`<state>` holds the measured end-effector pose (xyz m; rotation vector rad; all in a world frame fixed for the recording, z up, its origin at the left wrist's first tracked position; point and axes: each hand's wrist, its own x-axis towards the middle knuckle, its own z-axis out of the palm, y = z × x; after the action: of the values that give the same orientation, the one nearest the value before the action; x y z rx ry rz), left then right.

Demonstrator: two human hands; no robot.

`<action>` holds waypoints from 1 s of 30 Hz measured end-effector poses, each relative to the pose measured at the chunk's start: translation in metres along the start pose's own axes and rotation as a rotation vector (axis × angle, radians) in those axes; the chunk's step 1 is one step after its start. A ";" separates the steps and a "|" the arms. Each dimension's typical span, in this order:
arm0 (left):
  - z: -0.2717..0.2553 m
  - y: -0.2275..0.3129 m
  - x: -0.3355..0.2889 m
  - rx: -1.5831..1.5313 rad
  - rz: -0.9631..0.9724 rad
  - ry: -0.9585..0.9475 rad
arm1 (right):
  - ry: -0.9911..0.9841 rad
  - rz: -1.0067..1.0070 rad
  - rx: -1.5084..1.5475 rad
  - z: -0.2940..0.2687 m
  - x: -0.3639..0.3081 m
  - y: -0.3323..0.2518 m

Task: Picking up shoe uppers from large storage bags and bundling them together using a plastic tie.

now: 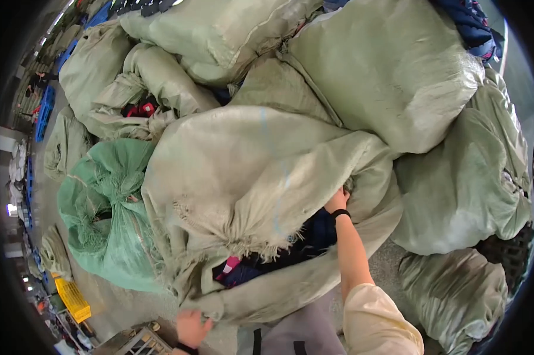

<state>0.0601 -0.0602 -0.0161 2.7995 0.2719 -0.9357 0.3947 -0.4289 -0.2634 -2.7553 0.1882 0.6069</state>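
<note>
A large pale olive woven sack [231, 160] lies in front of me, its frayed mouth gaping toward me. Dark blue cloth [317, 232] and a bit of pink-and-white cloth [228, 267] show inside. My right hand [338, 201] reaches across the opening and grips the sack's edge at the right side of the mouth; its fingertips are partly hidden in the folds. By the sack's lower left corner is my left hand [193, 327], slightly blurred, thumb apart from the fingers and nothing visible in it. Both wrists wear dark bands.
Behind stand more stuffed olive sacks [385, 65]. A tied green sack [110, 219] sits at left, near a yellow crate [72, 299]. Other full sacks [456, 296] lie at right beside a dark pallet [511, 251]. A metal-framed object [143, 343] stands at the lower left.
</note>
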 end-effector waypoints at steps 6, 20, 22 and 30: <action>-0.029 0.119 0.098 -0.303 0.577 0.215 | -0.261 -0.080 -0.247 0.013 -0.022 -0.010; 0.003 0.053 0.144 -0.059 -0.155 0.110 | -0.375 -0.591 0.459 -0.111 -0.210 0.115; 0.015 0.057 0.144 0.187 -0.104 0.269 | -0.535 -0.488 0.710 -0.168 -0.262 0.124; -0.017 0.112 0.052 0.060 0.459 0.121 | -0.702 0.095 1.426 -0.206 -0.404 0.112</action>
<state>0.1364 -0.1586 -0.0223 2.7872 -0.3769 -0.6749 0.0892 -0.5780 0.0566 -1.1065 0.3806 0.9137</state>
